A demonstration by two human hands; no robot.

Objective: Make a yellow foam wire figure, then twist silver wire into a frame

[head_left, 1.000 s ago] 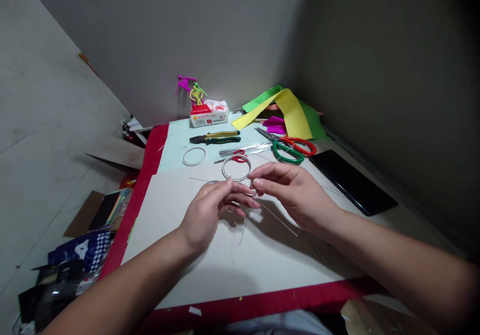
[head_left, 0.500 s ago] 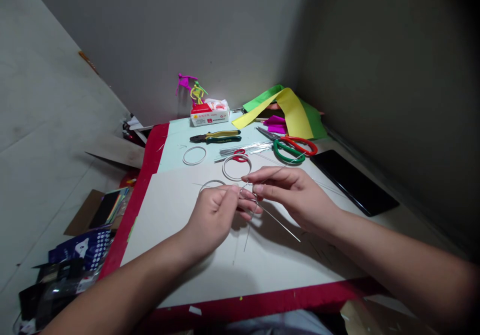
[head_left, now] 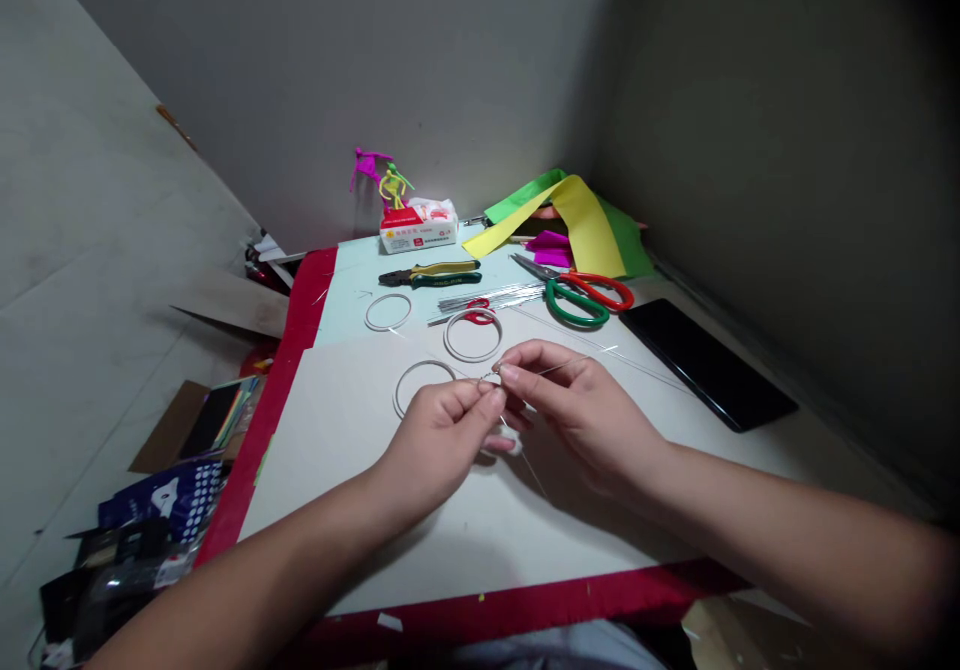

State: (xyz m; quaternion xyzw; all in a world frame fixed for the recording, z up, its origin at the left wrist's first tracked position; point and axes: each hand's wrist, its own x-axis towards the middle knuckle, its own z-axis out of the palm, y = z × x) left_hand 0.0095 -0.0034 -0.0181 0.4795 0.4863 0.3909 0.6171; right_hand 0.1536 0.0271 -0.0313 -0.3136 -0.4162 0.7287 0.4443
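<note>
The left hand (head_left: 439, 440) and right hand (head_left: 577, 415) meet above a white card (head_left: 337, 450) on the bench (head_left: 525, 600). Each is closed to a narrow pinch, and both hold a thin wire (head_left: 491, 377) at the middle of the view. A tiny bend or twist shows at the pinch, too small to make out. One straight end of the wire runs past the right hand toward 2 o'clock, while another drops toward 5 o'clock and fades against the card.

Taking the pinch as the centre, a ring (head_left: 422, 385) of wire lies at 9 o'clock. Its lower edge is hidden behind the left hand, so I cannot tell whether it joins the pinched wire. A second ring (head_left: 472, 335) sits at 12 o'clock, and a third (head_left: 388, 312) at 10 o'clock. Just beyond the second ring lies a bundle (head_left: 487, 300) of straight wires, with a small red piece (head_left: 478, 315) partly hidden there. Pliers (head_left: 430, 273) lie at 11 o'clock, scissors (head_left: 577, 295) at 1 o'clock, and a phone (head_left: 705, 365) at 3 o'clock. Yellow and green paper strips (head_left: 581, 225) are heaped at the far edge.
</note>
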